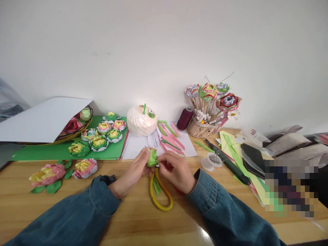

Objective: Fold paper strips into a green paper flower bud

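My left hand (139, 164) is closed around a light green folded paper flower (152, 158), above the wooden table. The fingers of my right hand (176, 169) are pinched together at the flower's right side, by a small green tip; what they grip there is hidden. Below the hands lies a yellow loop-shaped handle (164, 206), perhaps of scissors, its upper end covered by my fingers. A green paper strip (156, 187) shows inside that loop.
Folded paper flowers (98, 142) sit on green sheets at left, near a pink-yellow flower (48, 174). Paper strips (173, 138) lie on white paper. A maroon thread spool (185, 119), a flower basket (202, 128), a wire spool (211, 161) and a black-green cutter (230, 164) are at right.
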`<move>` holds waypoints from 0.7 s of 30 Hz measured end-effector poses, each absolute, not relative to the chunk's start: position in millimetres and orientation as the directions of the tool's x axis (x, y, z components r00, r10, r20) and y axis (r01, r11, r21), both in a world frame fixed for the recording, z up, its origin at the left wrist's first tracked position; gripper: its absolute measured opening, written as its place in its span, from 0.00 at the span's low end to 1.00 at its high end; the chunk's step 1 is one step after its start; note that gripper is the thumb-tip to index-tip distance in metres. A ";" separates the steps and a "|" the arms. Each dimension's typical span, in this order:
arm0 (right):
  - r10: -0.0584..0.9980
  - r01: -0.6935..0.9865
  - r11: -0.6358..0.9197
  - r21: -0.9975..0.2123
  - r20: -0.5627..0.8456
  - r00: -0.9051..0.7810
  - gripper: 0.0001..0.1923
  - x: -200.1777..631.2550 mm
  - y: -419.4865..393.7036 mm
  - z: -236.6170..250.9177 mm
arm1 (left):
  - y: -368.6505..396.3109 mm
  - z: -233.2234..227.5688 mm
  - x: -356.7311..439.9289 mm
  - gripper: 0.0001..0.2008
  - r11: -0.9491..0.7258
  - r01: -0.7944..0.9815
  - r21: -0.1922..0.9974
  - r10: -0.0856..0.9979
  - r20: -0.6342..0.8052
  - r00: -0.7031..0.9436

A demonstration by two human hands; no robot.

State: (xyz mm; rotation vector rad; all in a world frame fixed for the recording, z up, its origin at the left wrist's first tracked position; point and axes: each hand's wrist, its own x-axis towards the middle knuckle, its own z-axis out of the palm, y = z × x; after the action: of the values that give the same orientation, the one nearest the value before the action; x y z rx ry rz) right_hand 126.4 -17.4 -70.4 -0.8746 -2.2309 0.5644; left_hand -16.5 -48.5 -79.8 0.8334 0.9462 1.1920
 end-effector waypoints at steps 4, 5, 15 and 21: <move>0.710 0.415 0.689 -0.594 0.437 -0.552 0.08 126.5 -18.0 -68.9 | -49.1 -77.8 -16.1 0.17 0.193 -0.382 0.904 0.980 -0.158 0.120; 0.707 0.413 0.692 -0.592 0.443 -0.551 0.08 126.5 -18.4 -68.5 | -49.0 -77.5 -16.1 0.17 0.196 -0.390 0.900 0.980 -0.163 0.117; 0.688 0.585 0.713 -0.386 0.543 -0.481 0.08 122.1 -21.3 -75.1 | -49.4 -77.7 -14.5 0.17 0.206 -0.388 0.898 0.977 -0.164 0.139; 0.612 0.629 0.740 -0.238 0.625 -0.484 0.10 120.8 -23.4 -83.1 | -50.9 -75.8 -14.0 0.18 0.231 -0.436 0.870 0.970 -0.172 0.170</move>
State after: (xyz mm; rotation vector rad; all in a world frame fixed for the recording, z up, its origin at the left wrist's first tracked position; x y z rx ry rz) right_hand 120.8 -23.4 -83.1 -0.9295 -2.2224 -0.0297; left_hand -14.0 -50.9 -75.8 0.7740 0.8675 1.1559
